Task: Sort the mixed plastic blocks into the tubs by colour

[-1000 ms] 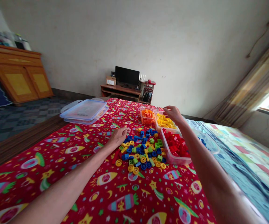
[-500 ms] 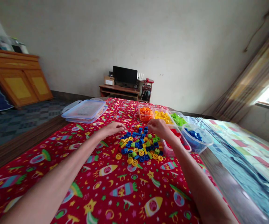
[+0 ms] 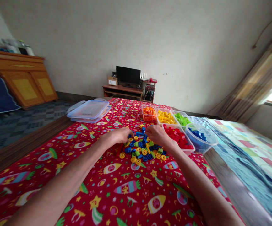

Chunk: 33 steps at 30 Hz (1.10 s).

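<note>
A heap of small yellow, blue and green plastic pieces (image 3: 142, 150) lies on the red patterned tablecloth (image 3: 117, 188). My left hand (image 3: 120, 135) rests at the heap's left edge, fingers curled down among the pieces. My right hand (image 3: 157, 135) is over the heap's right side, fingers bent onto the pieces; what either hand holds is hidden. Right of the heap stand clear tubs of sorted pieces: red (image 3: 178, 137), orange (image 3: 149, 113), yellow (image 3: 165, 117), green (image 3: 182, 119), and a round bowl of blue (image 3: 200, 138).
A stack of clear lids (image 3: 89, 110) lies at the table's far left. The table's right edge borders a bed with a patterned sheet (image 3: 251, 147). A wooden cabinet (image 3: 25, 78) and a low desk with a monitor (image 3: 128, 75) stand against the walls.
My right hand came back from over the yellow tub to the heap and lowered onto the pieces. My left hand slid slightly right into the heap's edge.
</note>
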Each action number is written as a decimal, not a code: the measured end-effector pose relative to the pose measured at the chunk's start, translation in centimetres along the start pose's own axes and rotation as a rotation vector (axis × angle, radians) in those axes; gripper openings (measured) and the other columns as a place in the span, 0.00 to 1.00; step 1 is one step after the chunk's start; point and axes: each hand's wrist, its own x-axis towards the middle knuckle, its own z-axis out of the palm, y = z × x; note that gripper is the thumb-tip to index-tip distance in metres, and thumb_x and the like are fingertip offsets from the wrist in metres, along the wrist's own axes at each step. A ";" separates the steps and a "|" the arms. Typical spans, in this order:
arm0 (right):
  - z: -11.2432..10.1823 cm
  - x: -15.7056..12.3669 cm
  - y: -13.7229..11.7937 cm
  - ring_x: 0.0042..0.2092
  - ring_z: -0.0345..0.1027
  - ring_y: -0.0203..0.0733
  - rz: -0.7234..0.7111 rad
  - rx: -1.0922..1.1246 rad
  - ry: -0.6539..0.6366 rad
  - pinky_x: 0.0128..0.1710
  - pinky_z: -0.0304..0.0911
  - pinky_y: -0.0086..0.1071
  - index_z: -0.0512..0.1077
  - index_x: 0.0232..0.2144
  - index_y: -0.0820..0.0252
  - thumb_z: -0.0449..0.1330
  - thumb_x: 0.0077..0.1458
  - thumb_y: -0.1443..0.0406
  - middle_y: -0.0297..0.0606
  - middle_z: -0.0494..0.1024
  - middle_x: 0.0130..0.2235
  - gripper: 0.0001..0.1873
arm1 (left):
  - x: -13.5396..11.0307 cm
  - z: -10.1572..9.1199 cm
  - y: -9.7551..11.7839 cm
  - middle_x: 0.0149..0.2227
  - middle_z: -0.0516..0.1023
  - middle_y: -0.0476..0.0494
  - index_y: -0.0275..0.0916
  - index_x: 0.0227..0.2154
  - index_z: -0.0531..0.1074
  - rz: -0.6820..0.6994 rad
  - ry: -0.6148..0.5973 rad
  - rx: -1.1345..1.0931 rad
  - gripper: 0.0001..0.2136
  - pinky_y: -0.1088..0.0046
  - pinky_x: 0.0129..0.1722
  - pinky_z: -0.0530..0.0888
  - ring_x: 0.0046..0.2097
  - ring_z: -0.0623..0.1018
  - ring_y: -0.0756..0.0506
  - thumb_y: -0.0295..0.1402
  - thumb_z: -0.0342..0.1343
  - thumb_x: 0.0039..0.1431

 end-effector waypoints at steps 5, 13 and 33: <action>0.6 0.1 -0.2 0.30 0.66 0.38 -0.007 -0.052 -0.015 0.27 0.49 0.30 0.76 0.34 0.61 0.50 0.57 0.67 0.44 0.78 0.32 0.14 | 0.5 1.2 0.2 0.31 0.80 0.43 0.43 0.32 0.79 0.048 -0.042 0.131 0.13 0.75 0.31 0.69 0.35 0.77 0.43 0.26 0.57 0.42; 0.2 -0.3 -1.1 0.31 0.69 0.38 0.002 -0.072 -0.038 0.28 0.50 0.29 0.75 0.32 0.61 0.49 0.59 0.68 0.43 0.78 0.32 0.14 | 0.7 1.4 -0.3 0.25 0.76 0.44 0.40 0.25 0.78 0.098 0.005 0.048 0.07 0.74 0.32 0.70 0.31 0.75 0.44 0.27 0.56 0.43; 4.1 1.0 -3.0 0.46 0.69 0.44 -0.110 -0.072 -0.151 0.43 0.61 0.31 0.73 0.46 0.62 0.49 0.60 0.70 0.47 0.76 0.46 0.15 | 0.6 -1.7 -1.2 0.24 0.79 0.49 0.40 0.28 0.77 0.026 -0.110 0.052 0.10 0.77 0.25 0.64 0.26 0.73 0.48 0.31 0.51 0.43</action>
